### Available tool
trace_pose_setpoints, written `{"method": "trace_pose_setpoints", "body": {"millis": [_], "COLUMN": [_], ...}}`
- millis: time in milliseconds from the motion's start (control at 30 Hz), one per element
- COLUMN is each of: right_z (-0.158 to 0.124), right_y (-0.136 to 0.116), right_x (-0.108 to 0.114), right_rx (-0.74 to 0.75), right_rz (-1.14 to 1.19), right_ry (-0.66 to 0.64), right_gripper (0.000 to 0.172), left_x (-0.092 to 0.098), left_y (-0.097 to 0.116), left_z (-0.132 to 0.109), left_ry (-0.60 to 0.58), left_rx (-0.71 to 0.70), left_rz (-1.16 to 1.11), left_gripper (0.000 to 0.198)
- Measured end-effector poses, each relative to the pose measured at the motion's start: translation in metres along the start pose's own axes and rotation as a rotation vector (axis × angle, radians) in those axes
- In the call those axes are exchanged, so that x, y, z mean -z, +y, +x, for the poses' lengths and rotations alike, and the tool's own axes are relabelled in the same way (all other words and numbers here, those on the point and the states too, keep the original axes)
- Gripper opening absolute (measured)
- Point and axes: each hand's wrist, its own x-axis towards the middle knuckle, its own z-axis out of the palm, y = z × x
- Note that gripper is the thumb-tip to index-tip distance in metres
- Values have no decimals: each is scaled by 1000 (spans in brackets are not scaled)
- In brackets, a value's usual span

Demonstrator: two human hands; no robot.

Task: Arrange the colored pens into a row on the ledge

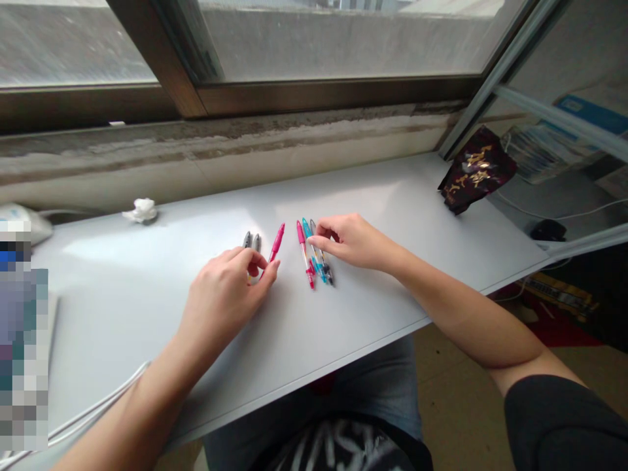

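My left hand (228, 281) is closed on a pink pen (277, 242), whose upper end points away from me. Two dark-tipped pens (248, 239) lie partly hidden beyond its fingers. To the right, a second pink pen (302, 243), a teal pen (307, 229) and a clear pen with a black end (328, 271) lie side by side on the white table (373, 301). Thumb and fingers of my right hand (350, 241) are bent close together at the upper part of the clear pen; whether they grip it is hard to tell.
A crumpled white tissue (142, 210) lies near the wall at the left. A dark bag with gold print (477, 171) stands at the table's right end, beside a metal frame (564, 111). White cables (98, 409) cross the near left corner.
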Motion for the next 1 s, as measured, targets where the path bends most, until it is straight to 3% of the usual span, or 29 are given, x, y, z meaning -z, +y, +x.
{"method": "trace_pose_setpoints", "body": {"millis": [133, 233, 300, 433, 533, 600, 733, 800, 1000], "right_z": [-6, -11, -12, -9, -8, -10, -14, -15, -12], "right_y": [-12, -18, -17, -12, -12, -14, -18, -19, -12], "right_x": [-3, -8, -12, -16, -15, -11, 2, 7, 13], "right_rx": [10, 36, 62, 45, 43, 66, 177, 226, 204], "right_rz": [368, 453, 511, 565, 576, 568, 481, 430, 407], "right_ry": [-162, -219, -190, -95, -100, -129, -248, -310, -372], "right_gripper": [53, 59, 63, 70, 68, 67, 59, 52, 37], "left_x": [1, 0, -2, -5, -2, 2, 8, 10, 11], "left_y": [15, 26, 28, 24, 24, 26, 29, 27, 17], "left_z": [-5, -9, -10, -8, -6, -5, -8, -9, -5], "left_ry": [205, 129, 105, 101, 40, -59, -376, -457, -455], "left_rx": [-170, -371, -413, -358, -304, -230, -78, -42, -21], "left_rz": [-304, -401, -412, -371, -410, -482, -689, -760, -723], "left_gripper": [17, 11, 7, 9, 22, 28, 49, 56, 58]}}
